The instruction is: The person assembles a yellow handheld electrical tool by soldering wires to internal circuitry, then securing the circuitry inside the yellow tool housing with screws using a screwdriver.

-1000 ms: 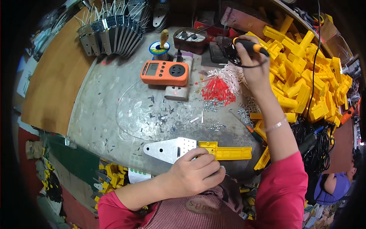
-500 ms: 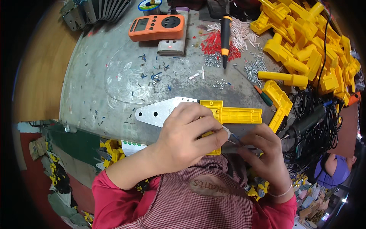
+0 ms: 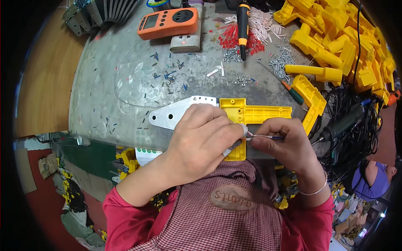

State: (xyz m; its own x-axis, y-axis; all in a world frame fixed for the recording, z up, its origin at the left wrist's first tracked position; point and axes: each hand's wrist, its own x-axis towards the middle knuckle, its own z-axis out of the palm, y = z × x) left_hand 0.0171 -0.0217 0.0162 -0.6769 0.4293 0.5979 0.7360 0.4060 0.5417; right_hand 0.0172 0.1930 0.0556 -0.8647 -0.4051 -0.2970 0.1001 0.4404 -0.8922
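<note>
Grey workbench (image 3: pixel 113 79), orange meter (image 3: pixel 167 24), green-handled screwdriver (image 3: pixel 295 93) beyond right hand (image 3: pixel 287 142)

The wide fisheye head view is looking steeply down and forward from above, with the dark red checked fabric apron (image 3: pixel 209 228) filling the bottom centre of the frame. It is sitting near enough that the bare left hand (image 3: pixel 201 136) and bare right hand (image 3: pixel 287 142) are occupying the centre, while the scuffed grey tabletop (image 3: pixel 121 75) is spreading above them.

Smooth yellow plastic housing (image 3: pixel 268 113), matt silvery metal plate (image 3: pixel 161 117).
</note>
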